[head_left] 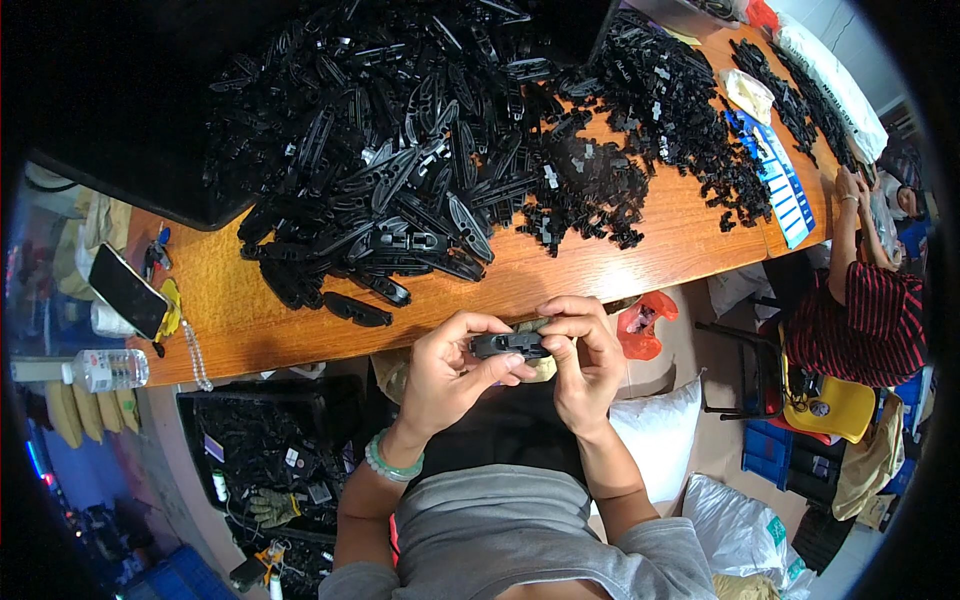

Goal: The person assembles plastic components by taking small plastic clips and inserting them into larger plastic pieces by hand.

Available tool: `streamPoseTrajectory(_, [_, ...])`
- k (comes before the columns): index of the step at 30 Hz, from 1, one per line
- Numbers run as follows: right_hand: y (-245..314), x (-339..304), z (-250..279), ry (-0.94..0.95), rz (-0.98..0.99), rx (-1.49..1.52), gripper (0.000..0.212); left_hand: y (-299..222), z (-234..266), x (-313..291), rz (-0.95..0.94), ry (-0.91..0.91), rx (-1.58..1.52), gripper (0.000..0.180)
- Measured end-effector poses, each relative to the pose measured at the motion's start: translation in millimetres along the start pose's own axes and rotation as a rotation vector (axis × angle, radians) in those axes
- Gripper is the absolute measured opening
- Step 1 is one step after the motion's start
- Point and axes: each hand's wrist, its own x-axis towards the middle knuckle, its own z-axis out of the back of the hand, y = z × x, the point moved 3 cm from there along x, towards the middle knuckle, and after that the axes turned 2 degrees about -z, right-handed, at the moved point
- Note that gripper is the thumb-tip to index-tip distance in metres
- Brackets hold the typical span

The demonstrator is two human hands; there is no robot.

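Just off the table's front edge, both hands hold one black plastic part [497,346], a long, rounded piece like those in the heap. My left hand [447,373] grips its left end between thumb and fingers. At the other end, the thumb and fingers of my right hand [585,368] pinch it; whether a smaller piece sits there is hidden by the fingers. A heap of long, oval black plastic parts [400,170] lies beyond my hands, with a few at its near edge. To its right is a pile of small black clips [590,185].
The wooden table [540,275] also carries a phone [128,290], plastic bottle [110,370], and blue-white card [785,190]. A black bin [270,400] of parts sits low left. A red bag [648,325] and white sacks [655,435] lie right, near another person [855,310].
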Motion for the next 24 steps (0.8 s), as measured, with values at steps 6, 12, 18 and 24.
streamPoseTrajectory(6, [4,3,-1,0.101,0.143,-0.183,0.013,2,4,0,-0.016,-0.049,-0.033,0.023])
streamPoseTrajectory(12, [-14,-7,3,0.226,-0.362,-0.025,0.025,2,7,-2,-0.065,-0.081,0.224,0.017])
streamPoseTrajectory(18, [-10,-2,17,0.344,-0.408,-0.082,0.021,-18,14,6,-0.047,0.139,0.596,0.008])
streamPoseTrajectory(24, [-25,4,25,0.361,-0.423,-0.366,0.019,-52,39,27,-0.642,-0.391,1.434,0.017])
